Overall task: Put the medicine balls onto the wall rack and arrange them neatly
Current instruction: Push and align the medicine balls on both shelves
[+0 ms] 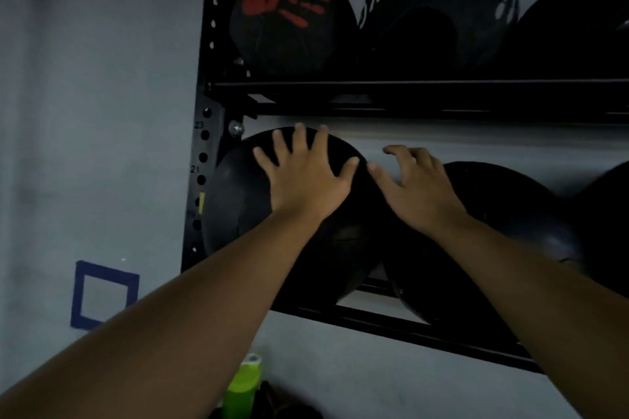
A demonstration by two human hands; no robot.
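A black wall rack (374, 92) has two shelves of black medicine balls. On the lower shelf the leftmost ball (245, 207) sits against the rack's upright. My left hand (303, 173) lies flat on its top front with fingers spread. My right hand (415, 187) hovers with curled, spread fingers in the gap between that ball and the neighbouring ball (503, 214), holding nothing. The upper shelf carries a ball with a red handprint (292, 17), a ball marked 8K (439, 10) and a third ball (578, 31) cut off at the right edge.
The rack's perforated upright (204, 153) stands left of the balls against a grey wall. A blue tape square (103, 296) is stuck on the wall at lower left. A green bottle (243, 384) stands below the rack.
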